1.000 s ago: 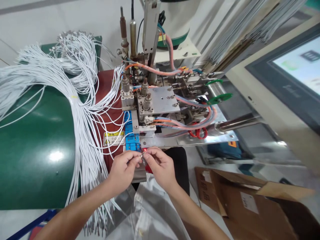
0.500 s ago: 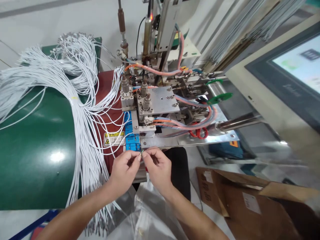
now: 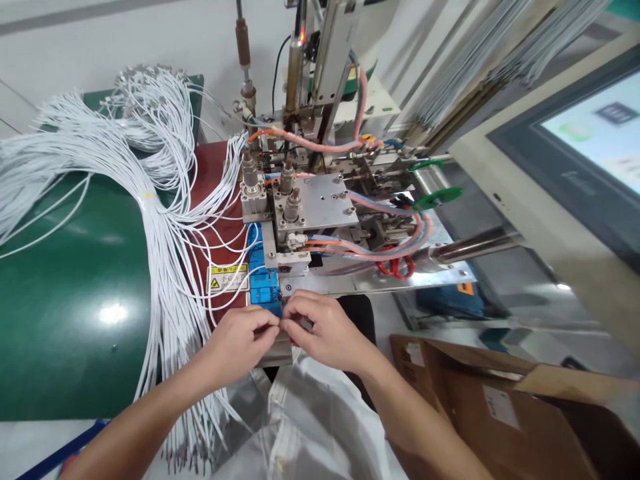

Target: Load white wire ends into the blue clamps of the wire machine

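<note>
Two pinches, nearest me. My left hand (image 3: 237,343): narrow, thumb and forefinger closed together. My right hand (image 3: 325,330): likewise, fingertips close against the left's; I cannot tell what, if anything, sits between. Just beyond the fingertips: blue blocks (image 3: 263,280), in a row along the machine (image 3: 327,200); white cables (image 3: 157,260) loop over to them from the green surface (image 3: 75,307). Farther, right: spool (image 3: 433,183), green-flanged.

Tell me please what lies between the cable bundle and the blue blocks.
The head view shows a red board with a warning label, crossed by white cables.
</note>
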`<state>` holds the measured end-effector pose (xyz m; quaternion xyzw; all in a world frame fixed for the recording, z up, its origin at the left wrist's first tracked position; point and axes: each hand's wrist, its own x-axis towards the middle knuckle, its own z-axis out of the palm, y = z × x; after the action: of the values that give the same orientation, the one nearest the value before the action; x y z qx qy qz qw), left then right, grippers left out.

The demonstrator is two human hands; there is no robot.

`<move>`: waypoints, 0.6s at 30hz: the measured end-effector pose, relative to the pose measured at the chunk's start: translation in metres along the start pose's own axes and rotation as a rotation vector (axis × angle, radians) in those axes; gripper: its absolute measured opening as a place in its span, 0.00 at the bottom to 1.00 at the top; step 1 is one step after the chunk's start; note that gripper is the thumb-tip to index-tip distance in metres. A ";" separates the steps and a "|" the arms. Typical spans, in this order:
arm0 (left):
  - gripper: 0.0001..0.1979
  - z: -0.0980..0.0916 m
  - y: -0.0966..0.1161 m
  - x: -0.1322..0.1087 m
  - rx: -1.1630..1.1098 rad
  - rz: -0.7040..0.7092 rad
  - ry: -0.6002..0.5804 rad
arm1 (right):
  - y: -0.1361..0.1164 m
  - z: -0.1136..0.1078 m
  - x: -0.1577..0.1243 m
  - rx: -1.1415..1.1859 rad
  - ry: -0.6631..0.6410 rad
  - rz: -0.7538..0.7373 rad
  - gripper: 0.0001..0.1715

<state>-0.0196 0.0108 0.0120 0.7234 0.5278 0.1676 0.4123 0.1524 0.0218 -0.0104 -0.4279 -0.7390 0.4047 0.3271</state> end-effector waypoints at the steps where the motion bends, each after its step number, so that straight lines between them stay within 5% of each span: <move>1: 0.09 0.000 0.000 0.000 0.003 0.004 0.012 | -0.001 0.002 0.001 0.016 0.018 0.014 0.07; 6: 0.07 0.010 -0.006 -0.002 -0.132 -0.069 0.291 | -0.006 0.025 -0.002 0.199 0.362 0.125 0.11; 18: 0.13 0.017 -0.008 -0.003 -0.316 -0.159 0.274 | 0.002 0.032 -0.006 0.357 0.417 0.262 0.07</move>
<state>-0.0141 0.0015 -0.0040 0.5765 0.6014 0.3120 0.4568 0.1292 0.0065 -0.0273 -0.5294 -0.5117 0.4703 0.4866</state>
